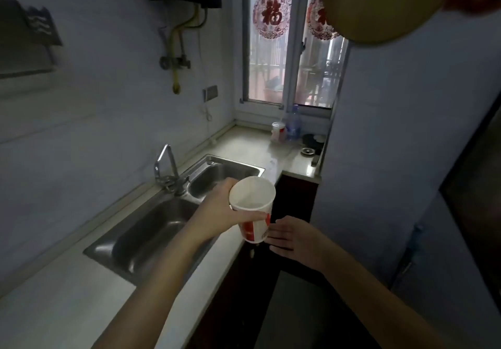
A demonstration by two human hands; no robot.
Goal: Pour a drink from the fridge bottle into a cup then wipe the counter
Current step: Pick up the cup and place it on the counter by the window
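Cup: paper cup (253, 205), red-and-white print, mouth tilted toward the camera; held in the air just off the counter's front edge.
Contents: inside looks pale; can't tell if there's any liquid in it.
L hand: left hand (217, 213) grips the cup's upper wall, thumb across the near side, other fingers hidden behind.
R hand: right hand (291, 236) holds nothing, fingers straight, palm down, fingertips just beside the cup's base; touching or not, can't tell.
Handling (judged): light, thin-walled, dents if squeezed. Rolled rim is prob. the stiffest part, so best hold is mid-wall w/ light pressure, plus a palm under the base once full. Wet paper may slip.
Bottle: clear plastic bottle (293, 126) w/ blue cap, well beyond both hands, on the far counter below the window (271, 50); upright.
Beside bottle: small red-and-white container (278, 131), just to its left.
Counter: pale counter (54, 308) runs under the L forearm and on past the hands to the window.
Sink: steel double sink (95, 249) below and left of the L hand; faucet (169, 169) beyond the L wrist.
Stage (judged): cup in hand; wipe not yet begun, no cloth seen.
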